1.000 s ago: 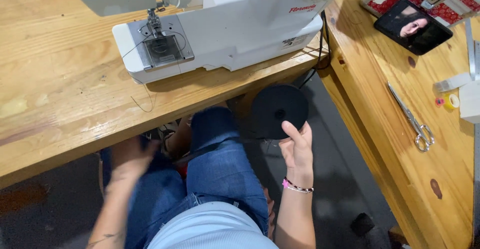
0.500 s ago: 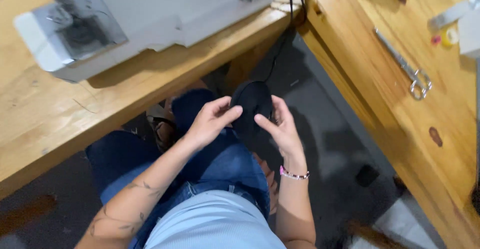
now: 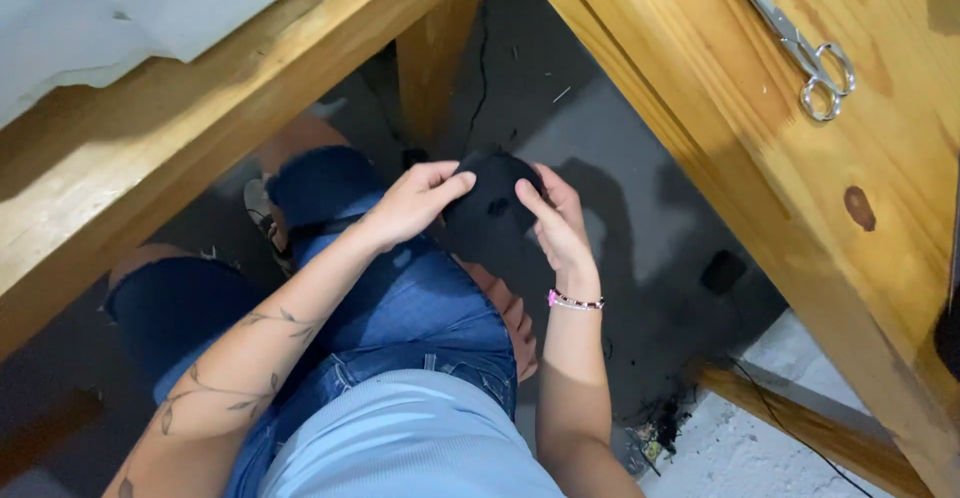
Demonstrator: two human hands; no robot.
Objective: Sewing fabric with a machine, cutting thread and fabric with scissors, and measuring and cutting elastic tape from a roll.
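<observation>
A round piece of black fabric (image 3: 492,210) is held over my lap, below the table edge. My left hand (image 3: 412,202) pinches its left rim with thumb and fingers. Its right side is gripped by my right hand (image 3: 556,223), which wears a pink bead bracelet at the wrist. Both hands meet on the fabric above my blue jeans (image 3: 400,308). Part of the fabric is hidden behind my fingers.
A wooden table (image 3: 200,148) with the white base of a sewing machine (image 3: 120,18) runs along the upper left. A second wooden table (image 3: 800,188) on the right carries silver scissors (image 3: 810,53). Grey floor, a cable and a table leg (image 3: 435,53) lie below.
My left hand came up from my knee and took hold of the black fabric beside my right hand. The view has tilted down and closer, so the sewing machine is nearly out of frame.
</observation>
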